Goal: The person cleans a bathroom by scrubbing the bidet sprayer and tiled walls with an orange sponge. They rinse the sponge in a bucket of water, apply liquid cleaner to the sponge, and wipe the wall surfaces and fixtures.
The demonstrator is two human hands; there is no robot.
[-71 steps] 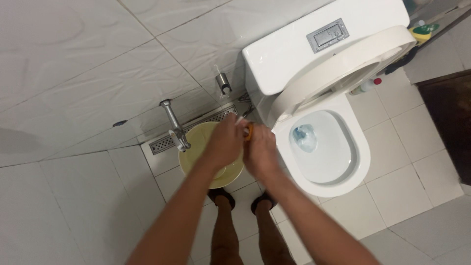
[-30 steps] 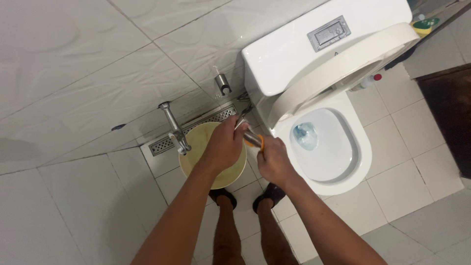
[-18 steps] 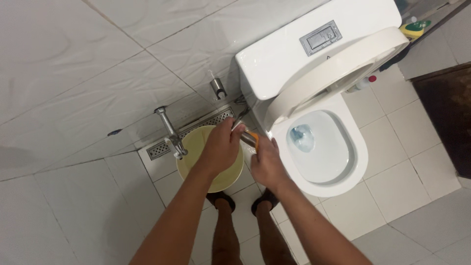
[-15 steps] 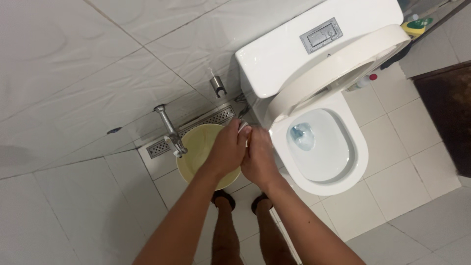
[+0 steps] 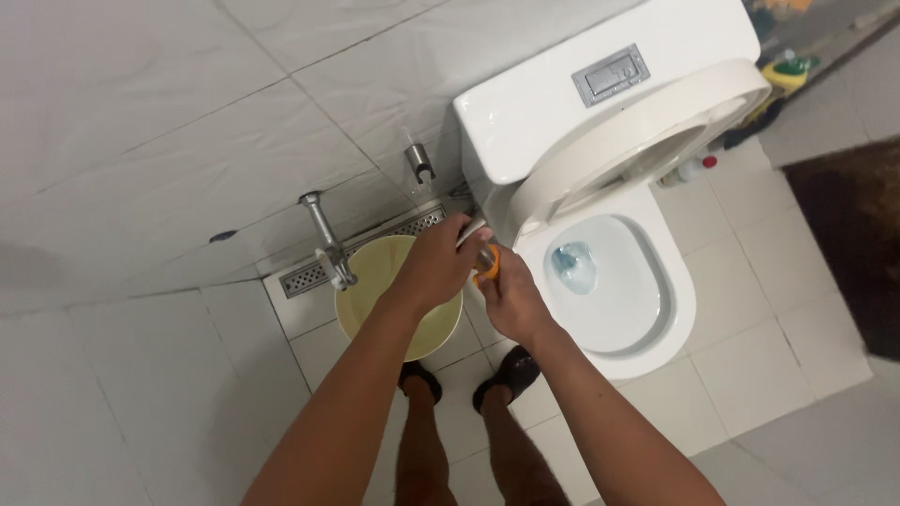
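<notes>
My left hand and my right hand meet above the gap between a yellow bucket and the toilet bowl. Between them they grip a small metal object with an orange part. The left hand covers its upper end, where a bit of white shows. The right hand pinches the orange end from below. Most of the object is hidden by my fingers.
A metal tap juts from the tiled wall over the bucket, with a floor drain grate behind. The toilet seat is raised against the cistern. Small bottles and a dark mat lie at right. My sandalled feet stand below.
Half a second ago my hands were pressed together, hiding the object. Now the right hand has drawn slightly back and the orange end shows again. The view shifted a little.
</notes>
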